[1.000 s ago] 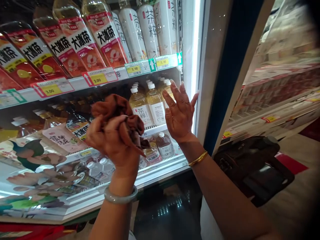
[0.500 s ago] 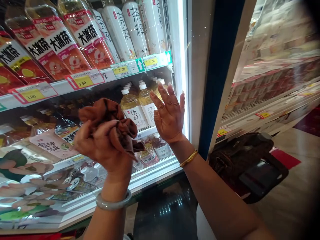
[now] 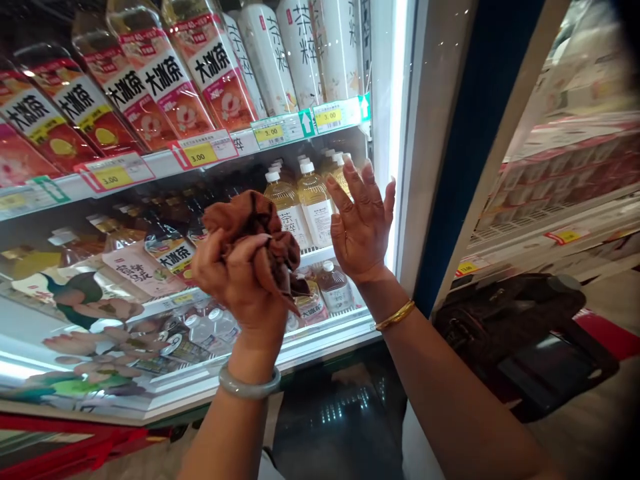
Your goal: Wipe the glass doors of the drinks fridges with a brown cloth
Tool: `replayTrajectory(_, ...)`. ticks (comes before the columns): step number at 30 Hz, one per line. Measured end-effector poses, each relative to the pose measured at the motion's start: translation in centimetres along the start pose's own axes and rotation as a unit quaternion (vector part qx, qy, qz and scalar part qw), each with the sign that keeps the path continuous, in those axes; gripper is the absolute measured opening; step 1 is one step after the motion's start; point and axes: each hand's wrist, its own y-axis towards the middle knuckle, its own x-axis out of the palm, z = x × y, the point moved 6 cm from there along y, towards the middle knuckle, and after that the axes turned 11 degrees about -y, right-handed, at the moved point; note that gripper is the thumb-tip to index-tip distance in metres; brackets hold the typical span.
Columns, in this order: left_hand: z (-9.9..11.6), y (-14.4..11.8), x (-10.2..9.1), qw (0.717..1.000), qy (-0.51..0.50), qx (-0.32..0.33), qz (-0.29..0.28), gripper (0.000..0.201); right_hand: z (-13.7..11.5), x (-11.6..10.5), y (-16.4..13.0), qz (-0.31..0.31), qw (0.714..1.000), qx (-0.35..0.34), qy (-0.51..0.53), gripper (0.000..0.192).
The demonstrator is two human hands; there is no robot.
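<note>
Before an open drinks fridge [image 3: 400,167], the left hand [image 3: 240,280] is clenched around a crumpled brown cloth [image 3: 255,223], which bunches up above the fist and hangs a little to its right. A pale bangle [image 3: 249,387] sits on that wrist. Just right of the cloth, the right hand [image 3: 363,227] is raised with its palm toward the shelves, fingers spread and gripping nothing; a gold bangle [image 3: 395,315] circles its wrist.

On the far upper shelf [image 3: 165,160], tilted bottles with red labels [image 3: 150,80] stand in a row at left, and tall white bottles [image 3: 300,53] stand at right. Yellow price tags [image 3: 200,153] run along the shelf edge. On the shelf below, white-capped bottles of pale yellow drink [image 3: 313,200] stand upright just behind the right hand's fingers, with darker bottles [image 3: 165,240] to their left. Lower down, small bottles [image 3: 333,287] show between the two wrists, and more white-capped ones [image 3: 210,327] lie left of the left wrist.

At right, the glass door [image 3: 550,167] stands swung out, and a dark bag [image 3: 520,333] shows low behind it.
</note>
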Motion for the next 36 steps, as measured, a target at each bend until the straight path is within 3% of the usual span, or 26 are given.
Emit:
replayTrajectory(2, 1.1, -1.4, 0.9, 0.999, -0.008, 0.040, -0.022, 0.023, 0.0, 0.0, 0.0, 0.002, 1.000, -0.002, 0.004, 0.054)
replayTrajectory(5, 3.3, -4.0, 2.7, 0.987, -0.050, 0.111, -0.101, 0.020, 0.1, 0.0, -0.1, 0.017, 1.000, -0.010, 0.011, 0.053)
replayTrajectory(7, 3.6, -4.4, 2.9, 0.983, -0.059, 0.123, -0.120, 0.020, 0.1, 0.0, -0.1, 0.037, 0.999, -0.016, 0.018, 0.052)
replayTrajectory(12, 0.4, -1.5, 0.5, 0.998, -0.015, 0.055, -0.027, 0.027, 0.2, 0.4, -0.2, 0.016, 0.999, -0.012, 0.028, 0.055)
replayTrajectory(15, -0.1, -1.6, 0.2, 0.999, 0.001, 0.053, -0.004, 0.026, 0.2, 0.4, -0.2, 0.006, 0.999, -0.006, 0.032, 0.055)
replayTrajectory(20, 2.7, -5.9, 2.5, 0.980, -0.068, 0.144, -0.117, 0.025, 0.2, 0.3, -0.3, 0.028, 0.999, -0.010, 0.029, 0.055)
replayTrajectory(22, 3.1, -6.5, 2.7, 0.973, -0.080, 0.162, -0.143, 0.023, 0.2, 0.3, -0.3, 0.032, 0.999, -0.010, 0.033, 0.054)
replayTrajectory(28, -0.1, -2.3, 0.0, 0.997, -0.020, 0.062, -0.043, 0.026, 0.1, 0.3, -0.2, -0.018, 1.000, 0.007, 0.016, 0.056)
replayTrajectory(30, -0.5, -2.2, -0.3, 0.999, -0.002, 0.043, -0.031, 0.023, 0.1, 0.2, -0.2, -0.014, 1.000, 0.006, 0.020, 0.056)
replayTrajectory(33, 0.5, -4.4, 0.4, 0.995, -0.013, 0.087, -0.053, 0.023, 0.2, 0.1, -0.3, 0.006, 0.999, -0.001, 0.044, 0.055)
replayTrajectory(36, 1.8, -7.1, 1.5, 0.978, -0.061, 0.155, -0.127, 0.026, 0.3, 0.3, -0.3, 0.008, 0.999, -0.005, 0.043, 0.055)
